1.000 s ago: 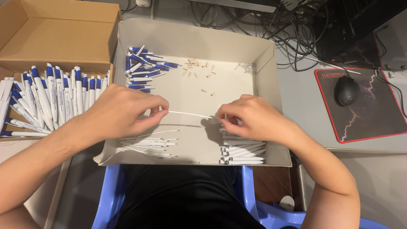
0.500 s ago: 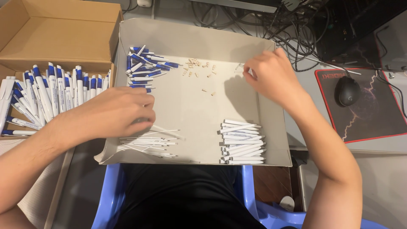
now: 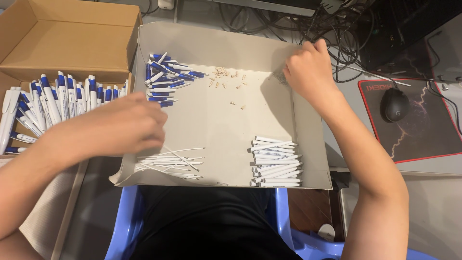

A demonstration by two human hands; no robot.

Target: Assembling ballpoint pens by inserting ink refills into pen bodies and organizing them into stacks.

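Right hand [image 3: 308,67] has left the white barrels [image 3: 275,161] for the tray's [image 3: 211,45] far corner, fingers curled, grip unreadable; left hand [image 3: 126,126] closed loosely above the refills [image 3: 171,163].

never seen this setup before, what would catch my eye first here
A shallow cardboard tray on the person's lap holds sorted pen parts: blue pieces far left, thin white refills near left, white barrels near right. The left hand hovers over the refills, the right hand reaches to the tray's far right corner. Left of the tray, a box holds assembled blue-and-white pens.
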